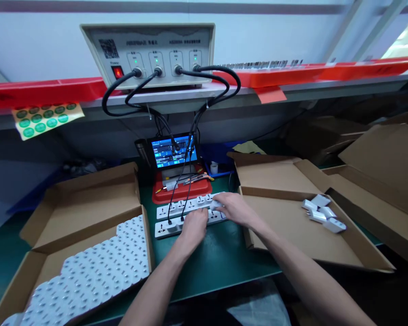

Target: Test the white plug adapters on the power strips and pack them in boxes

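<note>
Two white power strips lie one behind the other on the green table. My right hand (234, 207) is closed on a white charger (215, 204) at the right part of the strips; whether it is plugged in I cannot tell. My left hand (195, 225) rests over the middle of the front power strip (162, 230), fingers curled down, and hides what is under them. Behind it runs the back power strip (162, 212), its sockets showing. Two thin black cables end at the front strip, left of my left hand.
An open cardboard box (37, 251) on the left holds rows of white chargers (98, 267). The right cardboard box (275, 226) has several loose chargers (321, 213). Behind the strips are a red tray (159, 195) and a lit screen (173, 151). A tester box (156, 54) sits on the shelf.
</note>
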A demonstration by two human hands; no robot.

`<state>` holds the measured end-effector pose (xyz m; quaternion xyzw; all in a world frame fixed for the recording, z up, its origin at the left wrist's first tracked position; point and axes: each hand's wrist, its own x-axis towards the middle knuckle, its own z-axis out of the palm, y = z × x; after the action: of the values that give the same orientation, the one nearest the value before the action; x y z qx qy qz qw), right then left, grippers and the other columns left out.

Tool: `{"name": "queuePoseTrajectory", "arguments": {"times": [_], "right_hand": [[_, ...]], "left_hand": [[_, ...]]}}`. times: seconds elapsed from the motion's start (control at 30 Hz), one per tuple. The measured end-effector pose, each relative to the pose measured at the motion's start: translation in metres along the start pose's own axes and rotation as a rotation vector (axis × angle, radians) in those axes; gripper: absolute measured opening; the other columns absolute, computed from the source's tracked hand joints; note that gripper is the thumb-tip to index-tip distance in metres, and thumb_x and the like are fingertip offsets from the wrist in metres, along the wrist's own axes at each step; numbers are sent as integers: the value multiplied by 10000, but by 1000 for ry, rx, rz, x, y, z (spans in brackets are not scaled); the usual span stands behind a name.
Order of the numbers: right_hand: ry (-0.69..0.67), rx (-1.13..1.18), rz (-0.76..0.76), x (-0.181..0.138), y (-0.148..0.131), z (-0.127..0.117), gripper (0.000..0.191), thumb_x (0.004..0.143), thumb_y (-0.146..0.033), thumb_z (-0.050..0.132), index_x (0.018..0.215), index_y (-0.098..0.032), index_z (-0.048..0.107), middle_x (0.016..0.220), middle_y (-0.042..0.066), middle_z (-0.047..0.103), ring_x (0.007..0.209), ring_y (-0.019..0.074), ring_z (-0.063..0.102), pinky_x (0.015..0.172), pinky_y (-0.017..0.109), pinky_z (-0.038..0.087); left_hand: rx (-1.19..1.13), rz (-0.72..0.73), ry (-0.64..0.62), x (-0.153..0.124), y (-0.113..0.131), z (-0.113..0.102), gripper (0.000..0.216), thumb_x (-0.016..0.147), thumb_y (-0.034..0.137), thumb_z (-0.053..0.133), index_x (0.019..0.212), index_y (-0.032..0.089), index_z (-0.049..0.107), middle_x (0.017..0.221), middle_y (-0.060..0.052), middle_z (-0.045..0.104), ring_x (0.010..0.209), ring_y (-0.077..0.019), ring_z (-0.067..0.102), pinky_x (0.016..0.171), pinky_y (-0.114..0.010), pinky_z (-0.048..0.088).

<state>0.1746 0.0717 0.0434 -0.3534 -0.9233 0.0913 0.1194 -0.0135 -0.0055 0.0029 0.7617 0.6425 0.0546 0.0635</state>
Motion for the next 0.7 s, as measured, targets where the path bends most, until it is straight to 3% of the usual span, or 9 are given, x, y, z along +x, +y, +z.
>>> {"name": "queuePoseTrajectory", "arguments": {"times": [0.13, 0.27, 0.37, 0.47, 0.57, 0.63, 0.7], "right_hand": [[124, 208, -34, -20, -9, -37, 294, 1031, -303, 588, 1289, -211, 696, 1204, 104, 750, 1078, 256, 702, 935, 354, 513], [162, 572, -55, -30, -34, -39, 309, 1004, -341, 639, 1287, -233, 699, 1081, 57, 763, 927, 204, 703, 826, 313, 546], [210, 743, -12, -27, -59, -23, 314, 976, -371, 681, 1244, -210, 698, 851, 14, 713, 714, 161, 640, 653, 268, 514], [211, 772, -13, -24, -81, -11, 283, 996, -395, 657, 1212, -216, 700, 782, -2, 685, 671, 156, 612, 618, 267, 486], [166, 713, -54, -27, -86, -9, 279, 1033, -408, 606, 1235, -237, 695, 825, 11, 717, 728, 175, 647, 675, 291, 502], [171, 648, -65, -29, -78, -9, 287, 1035, -418, 605, 1246, -246, 697, 869, 21, 737, 759, 185, 666, 710, 306, 512], [201, 585, -47, -33, -67, -10, 279, 1031, -418, 615, 1225, -243, 711, 932, 37, 757, 800, 192, 685, 744, 313, 522]], "left_hand": [[-267, 1, 258, -12, 0, -19, 346, 1046, 219, 473, 1355, 187, 625, 1138, -121, 699, 1044, -259, 679, 918, -373, 525], [-845, -57, 491, -34, 6, -33, 372, 1082, 373, 468, 1388, 261, 649, 1275, -84, 693, 1156, -222, 664, 1026, -364, 520], [-1230, -180, 555, -55, 17, -28, 447, 1035, 448, 577, 1435, 251, 609, 1425, -84, 652, 1297, -244, 625, 1124, -390, 491], [-1431, -196, 484, -79, 19, -22, 614, 957, 445, 704, 1509, 248, 522, 1512, -106, 592, 1354, -265, 601, 1140, -398, 496], [-1355, -248, 452, -105, -20, -30, 642, 918, 442, 739, 1485, 242, 513, 1433, -128, 642, 1208, -253, 688, 1000, -374, 576], [-1088, -346, 526, -129, -70, -47, 565, 893, 458, 744, 1377, 223, 574, 1293, -120, 699, 1057, -238, 721, 866, -348, 596], [-663, -458, 657, -151, -126, -69, 417, 854, 475, 749, 1154, 199, 660, 1144, -96, 720, 1006, -245, 698, 822, -343, 574]]}}
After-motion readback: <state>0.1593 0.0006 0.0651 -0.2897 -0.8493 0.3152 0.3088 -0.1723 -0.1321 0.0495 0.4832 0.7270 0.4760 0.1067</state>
